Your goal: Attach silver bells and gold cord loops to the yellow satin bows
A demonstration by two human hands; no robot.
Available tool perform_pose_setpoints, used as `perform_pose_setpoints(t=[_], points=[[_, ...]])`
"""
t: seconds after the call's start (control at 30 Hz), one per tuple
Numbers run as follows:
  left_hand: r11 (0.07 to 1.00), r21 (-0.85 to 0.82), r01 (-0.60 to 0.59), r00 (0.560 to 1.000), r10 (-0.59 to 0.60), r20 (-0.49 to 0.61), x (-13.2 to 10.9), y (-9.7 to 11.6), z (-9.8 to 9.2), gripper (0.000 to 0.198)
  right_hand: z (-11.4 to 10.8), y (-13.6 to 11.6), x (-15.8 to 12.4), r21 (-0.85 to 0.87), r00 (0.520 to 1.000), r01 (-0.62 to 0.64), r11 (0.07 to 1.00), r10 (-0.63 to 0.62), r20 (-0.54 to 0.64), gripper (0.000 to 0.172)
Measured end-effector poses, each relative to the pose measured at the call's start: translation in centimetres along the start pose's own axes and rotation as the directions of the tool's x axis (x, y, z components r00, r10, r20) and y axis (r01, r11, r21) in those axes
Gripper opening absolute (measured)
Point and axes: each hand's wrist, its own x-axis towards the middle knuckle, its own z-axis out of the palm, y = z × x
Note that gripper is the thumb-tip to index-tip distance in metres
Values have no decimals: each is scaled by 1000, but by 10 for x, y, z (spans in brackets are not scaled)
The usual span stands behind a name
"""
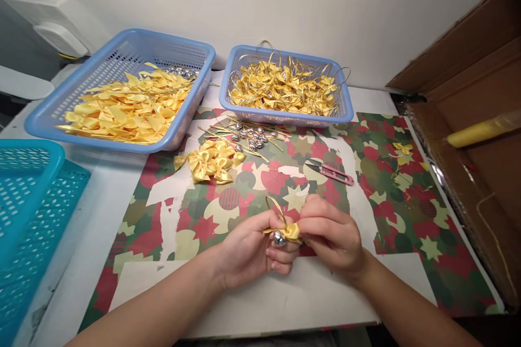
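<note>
Between my two hands is a yellow ribbon bow point(292, 231) with a silver bell point(279, 238) on its front and a gold cord loop point(277, 207) standing up from it. My left hand point(254, 246) is closed, pinching the bow near the loop, its other fingers curled beneath the bell. At the bow's right side my right hand point(334, 233) pinches the ribbon edge; its fingertips are partly hidden. Further back lie a pile of yellow bows point(211, 161), several silver bells on gold cords point(254, 138), and pink thread snips point(329, 171).
A blue basket point(40, 119) of loose bows stands back left. Another blue basket point(285, 117) holds bows with bells and cord loops. Teal baskets point(52, 173) stand at the left edge. Cardboard point(468, 65) walls the right side, with a yellow roll point(480, 129) jutting out.
</note>
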Motion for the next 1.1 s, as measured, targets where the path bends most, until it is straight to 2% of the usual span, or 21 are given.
perform_pose_setpoints(t=[0.1,0.23,0.6,0.9,1.1], points=[[1000,-6,-21,1000,21,-16,0,0,1,17,0,-2,1,-18,1000,-6,1000,6,-6,22],[996,-12,-91,995,91,-49,-1,0,4,13,5,-9,2,-58,992,-98,993,93,-79,19],[962,82,-260,946,271,-176,1,-3,7,13,14,-21,1,-63,951,-278,959,266,-157,16],[927,188,-325,901,363,-237,5,-3,10,15,16,-23,4,-55,932,-324,944,309,-187,15],[890,273,-366,872,431,-232,3,-7,12,19,17,-25,4,-54,925,-344,937,329,-189,14]])
